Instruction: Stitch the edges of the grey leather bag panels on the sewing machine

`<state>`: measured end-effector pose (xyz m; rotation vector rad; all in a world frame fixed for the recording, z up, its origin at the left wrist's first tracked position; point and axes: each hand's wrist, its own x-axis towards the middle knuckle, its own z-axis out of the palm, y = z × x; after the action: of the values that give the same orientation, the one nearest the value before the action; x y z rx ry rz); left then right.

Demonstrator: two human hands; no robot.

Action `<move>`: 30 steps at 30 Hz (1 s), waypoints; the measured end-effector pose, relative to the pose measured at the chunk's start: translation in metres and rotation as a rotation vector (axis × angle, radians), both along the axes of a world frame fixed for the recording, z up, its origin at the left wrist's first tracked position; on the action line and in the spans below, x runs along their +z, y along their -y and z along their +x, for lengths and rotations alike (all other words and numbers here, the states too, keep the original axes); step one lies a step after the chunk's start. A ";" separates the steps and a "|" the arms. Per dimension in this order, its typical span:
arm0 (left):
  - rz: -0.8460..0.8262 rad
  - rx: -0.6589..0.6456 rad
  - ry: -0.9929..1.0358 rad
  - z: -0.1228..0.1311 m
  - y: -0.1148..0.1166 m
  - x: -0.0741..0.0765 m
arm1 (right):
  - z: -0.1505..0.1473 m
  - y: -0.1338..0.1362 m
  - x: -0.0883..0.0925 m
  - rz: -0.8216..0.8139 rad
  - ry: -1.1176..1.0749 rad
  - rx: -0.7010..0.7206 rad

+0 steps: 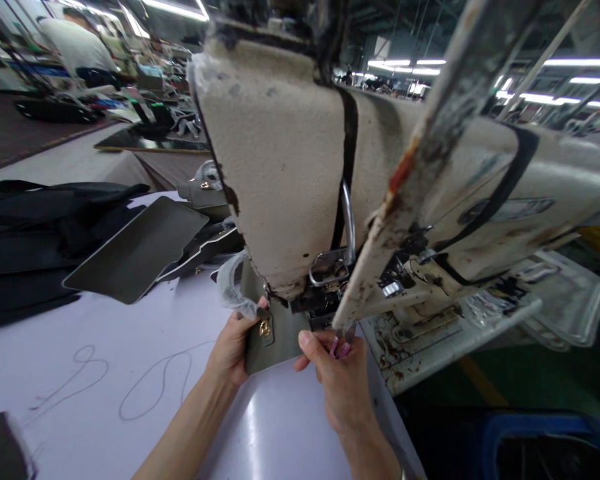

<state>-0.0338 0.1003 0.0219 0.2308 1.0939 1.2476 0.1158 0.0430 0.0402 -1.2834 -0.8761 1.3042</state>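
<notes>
A grey-green leather piece [275,343] with a small gold clasp [265,328] lies under the head of a worn cream sewing machine [290,160]. My left hand [233,350] grips the piece's left edge beside the clasp, thumb on top, with crumpled clear plastic [230,283] just above it. My right hand [340,380] is closed on the piece's right side below the needle area [325,303], and something small and pink [339,347] shows between its fingers.
White table [130,347] with loose thread loops [150,383]. Flat grey panels [140,250] and dark folded material [40,233] lie at left. The machine's rusty bed [430,340] extends right. A person [77,43] works at a far table.
</notes>
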 end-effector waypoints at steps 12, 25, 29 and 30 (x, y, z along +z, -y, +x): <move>0.042 -0.039 0.012 0.000 -0.001 -0.002 | -0.002 -0.001 0.001 -0.009 -0.009 -0.020; 0.078 -0.084 0.025 -0.002 0.000 -0.004 | -0.001 0.000 0.001 -0.009 0.019 -0.013; 0.121 -0.076 0.039 -0.011 0.003 0.000 | 0.000 0.001 0.001 0.033 0.078 -0.011; 0.159 -0.051 0.026 -0.014 0.005 0.002 | 0.001 0.001 0.001 0.044 0.099 -0.011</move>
<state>-0.0478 0.0949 0.0235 0.3600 0.9616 1.2895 0.1167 0.0416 0.0414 -1.3260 -0.9606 1.2146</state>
